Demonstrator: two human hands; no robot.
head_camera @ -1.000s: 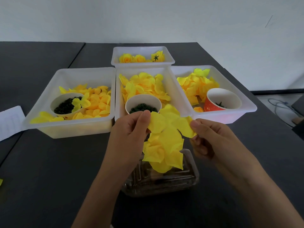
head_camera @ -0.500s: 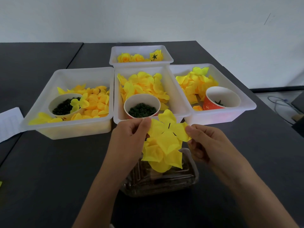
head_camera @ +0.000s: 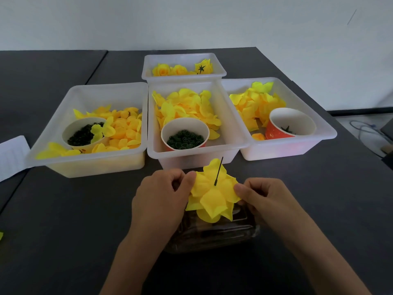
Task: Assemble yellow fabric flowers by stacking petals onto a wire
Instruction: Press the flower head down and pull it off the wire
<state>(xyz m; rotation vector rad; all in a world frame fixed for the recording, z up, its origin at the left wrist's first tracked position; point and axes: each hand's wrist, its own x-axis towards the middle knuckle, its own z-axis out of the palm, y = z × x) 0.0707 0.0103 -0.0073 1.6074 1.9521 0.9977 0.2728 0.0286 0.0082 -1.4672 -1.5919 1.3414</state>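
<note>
A stack of yellow fabric petals (head_camera: 214, 194) sits on a thin dark wire (head_camera: 218, 172) whose tip sticks up through the middle. My left hand (head_camera: 161, 199) pinches the petals' left edge between thumb and fingers. My right hand (head_camera: 263, 199) pinches their right edge. The petals hang over a clear plastic box (head_camera: 212, 235) right in front of me. The wire's lower part is hidden under the petals.
Three white bins stand behind: left bin (head_camera: 53, 133) and middle bin (head_camera: 153, 116) hold loose petals and cups of dark green parts, right bin (head_camera: 323, 128) holds petals and an orange cup (head_camera: 276, 130). A far bin (head_camera: 182, 58) holds finished flowers. Paper (head_camera: 10, 156) lies at left.
Both hands have lowered the petals down the wire; the wire tip now stands well clear above the stack. The hands sit lower, nearer the clear box.
</note>
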